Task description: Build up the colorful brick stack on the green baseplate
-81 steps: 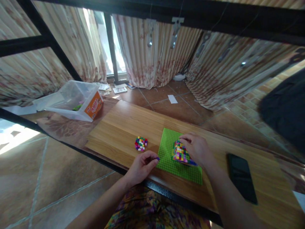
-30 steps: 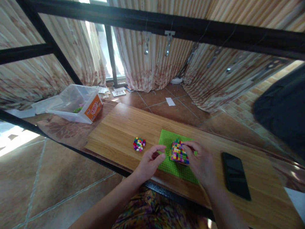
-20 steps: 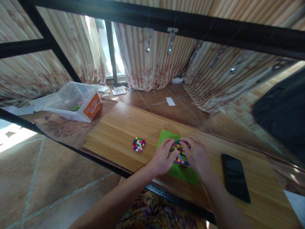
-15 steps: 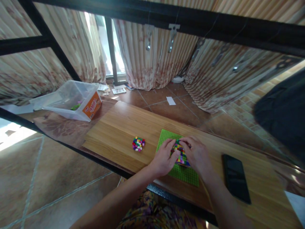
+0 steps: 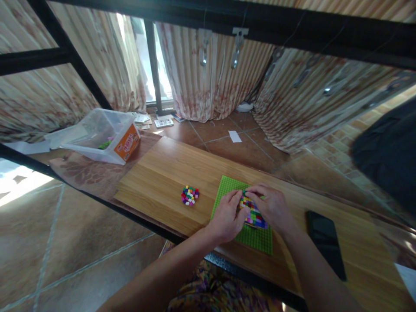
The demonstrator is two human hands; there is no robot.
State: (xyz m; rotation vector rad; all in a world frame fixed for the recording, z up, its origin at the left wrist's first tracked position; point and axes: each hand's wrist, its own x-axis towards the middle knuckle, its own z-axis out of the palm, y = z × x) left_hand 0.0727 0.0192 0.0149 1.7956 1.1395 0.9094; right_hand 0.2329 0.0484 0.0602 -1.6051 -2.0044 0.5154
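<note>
A block build of small multicoloured toy bricks (image 5: 255,217) sits on a green studded baseplate (image 5: 251,238). My left hand (image 5: 228,217) is curled against its left side, with the thumb laid along the bricks. From the right, my right hand (image 5: 270,205) bends over the far end, its thumb and fingertips pressed at the top edge close to my left fingertips. The fingers hide part of the build, and whether a loose brick is between them cannot be seen. A small pile of loose coloured bricks (image 5: 190,196) lies left of the baseplate.
The wooden board (image 5: 162,169) bears all this. A black phone (image 5: 326,245) lies at the right. At the far left stands a clear plastic bin (image 5: 97,151) with an orange label and some green pieces inside. A black metal bar (image 5: 182,11) crosses overhead.
My right hand has shifted slightly right and lifted off the near part, so more of the block build shows. My left hand stays at its left side. The view has shifted a little.
</note>
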